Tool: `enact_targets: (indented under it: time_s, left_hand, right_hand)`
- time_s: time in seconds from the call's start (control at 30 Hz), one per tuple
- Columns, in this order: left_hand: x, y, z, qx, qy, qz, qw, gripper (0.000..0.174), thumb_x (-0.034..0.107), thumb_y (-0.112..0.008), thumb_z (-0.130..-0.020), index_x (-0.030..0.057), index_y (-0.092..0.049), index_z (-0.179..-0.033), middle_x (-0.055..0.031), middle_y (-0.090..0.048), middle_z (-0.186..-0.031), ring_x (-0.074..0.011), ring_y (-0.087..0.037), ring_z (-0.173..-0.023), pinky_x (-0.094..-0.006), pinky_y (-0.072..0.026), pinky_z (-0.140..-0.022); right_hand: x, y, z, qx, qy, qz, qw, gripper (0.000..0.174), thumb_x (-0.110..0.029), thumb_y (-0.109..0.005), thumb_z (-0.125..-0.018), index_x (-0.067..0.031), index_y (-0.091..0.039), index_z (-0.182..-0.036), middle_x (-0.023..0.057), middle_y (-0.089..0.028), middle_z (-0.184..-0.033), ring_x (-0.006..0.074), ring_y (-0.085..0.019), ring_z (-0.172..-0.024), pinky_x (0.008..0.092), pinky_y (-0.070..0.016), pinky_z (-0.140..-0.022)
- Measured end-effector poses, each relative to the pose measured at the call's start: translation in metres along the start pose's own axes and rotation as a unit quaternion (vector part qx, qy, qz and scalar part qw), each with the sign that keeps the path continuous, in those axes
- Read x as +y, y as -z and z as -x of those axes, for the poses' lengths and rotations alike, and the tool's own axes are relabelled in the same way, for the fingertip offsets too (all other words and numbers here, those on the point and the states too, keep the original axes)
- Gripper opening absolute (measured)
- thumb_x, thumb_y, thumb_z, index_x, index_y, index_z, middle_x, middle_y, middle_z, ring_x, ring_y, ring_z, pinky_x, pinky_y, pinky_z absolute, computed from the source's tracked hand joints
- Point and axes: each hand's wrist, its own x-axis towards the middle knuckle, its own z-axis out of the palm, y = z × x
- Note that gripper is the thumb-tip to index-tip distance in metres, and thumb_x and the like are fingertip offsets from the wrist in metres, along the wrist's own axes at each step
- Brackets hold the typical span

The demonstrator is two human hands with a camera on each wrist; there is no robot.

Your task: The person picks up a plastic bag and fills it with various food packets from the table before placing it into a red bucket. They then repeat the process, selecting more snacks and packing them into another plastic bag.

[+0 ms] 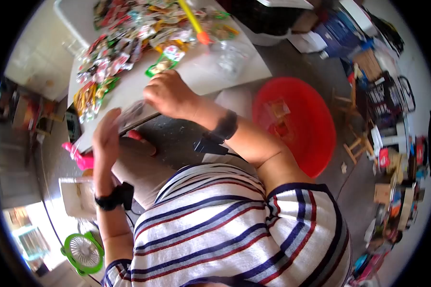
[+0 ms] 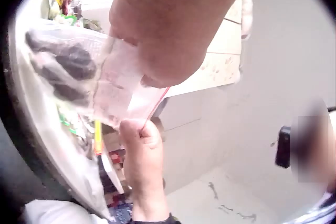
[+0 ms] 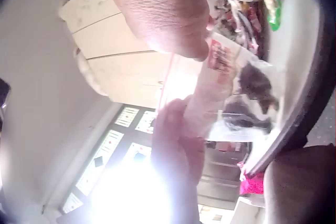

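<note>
Both grips [image 1: 106, 141] [image 1: 171, 95] on bag [image 2: 113, 87]; dark contents [image 2: 76, 61]

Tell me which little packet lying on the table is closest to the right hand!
The green-edged packet, just beyond the right hand; the other packets lie farther off.

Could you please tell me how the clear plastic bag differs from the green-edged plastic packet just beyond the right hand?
The clear plastic bag is pinched by the left hand and right hand, while the green-edged plastic packet lies on the white table. The bag's contents look dark; the packet's look pale. The bag has a thin pinkish-red line near one end; the packet shows bright green edges. Both are filled packages.
</note>
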Motion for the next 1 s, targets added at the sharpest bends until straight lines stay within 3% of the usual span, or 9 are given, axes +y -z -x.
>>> enact_targets:
  time_s: [0.07, 0.2, 0.37, 0.53, 0.63, 0.7, 0.77, 0.83, 1.0]
  left_hand:
    - [0.028, 0.013, -0.008, -0.038, 0.05, 0.071, 0.996, 0.024, -0.004, -0.039, -0.078, -0.0023, -0.051, -0.098, -0.0094, -0.054, -0.094, -0.0151, -0.048, -0.09, -0.0237, -0.036, -0.078]
    - [0.054, 0.01, -0.01, -0.117, 0.163, 0.154, 0.968, 0.021, 0.003, -0.039, -0.081, -0.0019, -0.052, -0.097, -0.0044, -0.055, -0.088, -0.0091, -0.046, -0.081, -0.0209, -0.0347, -0.074]
    - [0.064, -0.019, -0.003, -0.22, 0.17, 0.263, 0.924, 0.022, -0.002, -0.039, -0.079, -0.0031, -0.051, -0.097, -0.0088, -0.053, -0.094, -0.0148, -0.048, -0.087, -0.0242, -0.0354, -0.079]
    - [0.073, -0.035, -0.013, -0.246, 0.115, 0.255, 0.928, 0.02, 0.005, -0.041, -0.082, -0.003, -0.051, -0.097, -0.0088, -0.053, -0.093, -0.016, -0.049, -0.088, -0.0255, -0.0363, -0.079]
    - [0.055, -0.046, -0.013, -0.206, 0.196, 0.375, 0.882, 0.021, 0.011, -0.042, -0.083, -0.002, -0.05, -0.098, -0.0081, -0.052, -0.093, -0.0154, -0.049, -0.089, -0.0258, -0.0372, -0.078]
    - [0.041, -0.055, -0.015, -0.242, 0.218, 0.338, 0.883, 0.021, 0.009, -0.043, -0.081, -0.001, -0.049, -0.099, -0.0062, -0.051, -0.092, -0.013, -0.048, -0.083, -0.0245, -0.0396, -0.07]
    - [0.003, -0.067, -0.005, -0.276, 0.241, 0.271, 0.89, 0.022, 0.008, -0.042, -0.08, -0.0006, -0.048, -0.099, -0.0053, -0.05, -0.091, -0.0123, -0.047, -0.079, -0.0238, -0.0401, -0.066]
    - [-0.027, -0.081, 0.005, -0.303, 0.289, 0.303, 0.856, 0.021, 0.009, -0.043, -0.078, 0.0001, -0.05, -0.096, -0.003, -0.05, -0.084, -0.0113, -0.045, -0.074, -0.023, -0.0394, -0.063]
    - [-0.105, -0.119, 0.064, -0.329, 0.362, 0.428, 0.761, 0.021, 0.014, -0.047, -0.079, 0.0013, -0.05, -0.094, -0.0006, -0.049, -0.077, -0.0093, -0.043, -0.068, -0.0214, -0.0374, -0.059]
  right_hand:
    - [-0.012, 0.026, -0.004, -0.04, -0.012, 0.045, 0.998, 0.011, -0.019, -0.055, -0.063, -0.011, -0.048, -0.061, 0.002, -0.05, -0.057, 0.0206, -0.052, -0.061, 0.0349, -0.0368, -0.058]
    - [-0.024, 0.062, 0.001, -0.158, -0.047, -0.032, 0.986, 0.014, -0.019, -0.055, -0.064, -0.0068, -0.048, -0.064, 0.0077, -0.052, -0.059, 0.0258, -0.053, -0.062, 0.0367, -0.0408, -0.054]
    - [-0.034, 0.086, 0.017, -0.283, -0.084, -0.184, 0.938, 0.016, -0.016, -0.055, -0.065, -0.0019, -0.047, -0.065, 0.0133, -0.05, -0.06, 0.0301, -0.052, -0.063, 0.0376, -0.0414, -0.055]
    - [-0.024, 0.102, 0.047, -0.212, -0.103, -0.255, 0.938, 0.014, -0.014, -0.052, -0.07, -0.0014, -0.046, -0.067, 0.0132, -0.049, -0.06, 0.0305, -0.05, -0.059, 0.0377, -0.0379, -0.053]
    - [-0.009, 0.132, 0.068, -0.188, -0.149, -0.218, 0.946, 0.013, -0.015, -0.051, -0.074, -0.0023, -0.05, -0.077, 0.0122, -0.05, -0.067, 0.0264, -0.05, -0.062, 0.0349, -0.0386, -0.055]
    - [0.015, 0.155, 0.092, -0.159, -0.175, -0.2, 0.951, 0.015, -0.016, -0.051, -0.076, -0.0026, -0.051, -0.083, 0.0084, -0.051, -0.069, 0.0185, -0.05, -0.063, 0.0294, -0.0395, -0.056]
    - [0.021, 0.195, 0.105, -0.144, -0.339, -0.256, 0.893, 0.014, -0.017, -0.05, -0.077, -0.0037, -0.051, -0.083, 0.0068, -0.054, -0.07, 0.0163, -0.052, -0.063, 0.0276, -0.0415, -0.057]
    - [0.041, 0.221, 0.137, -0.063, -0.346, -0.262, 0.899, 0.012, -0.016, -0.05, -0.079, -0.0039, -0.052, -0.081, 0.0012, -0.051, -0.069, 0.0096, -0.049, -0.063, 0.0234, -0.0399, -0.056]
    - [0.073, 0.252, 0.225, -0.047, -0.575, -0.193, 0.794, 0.009, -0.013, -0.051, -0.078, -0.0039, -0.051, -0.076, -0.0021, -0.048, -0.066, 0.0063, -0.045, -0.062, 0.0213, -0.0382, -0.056]
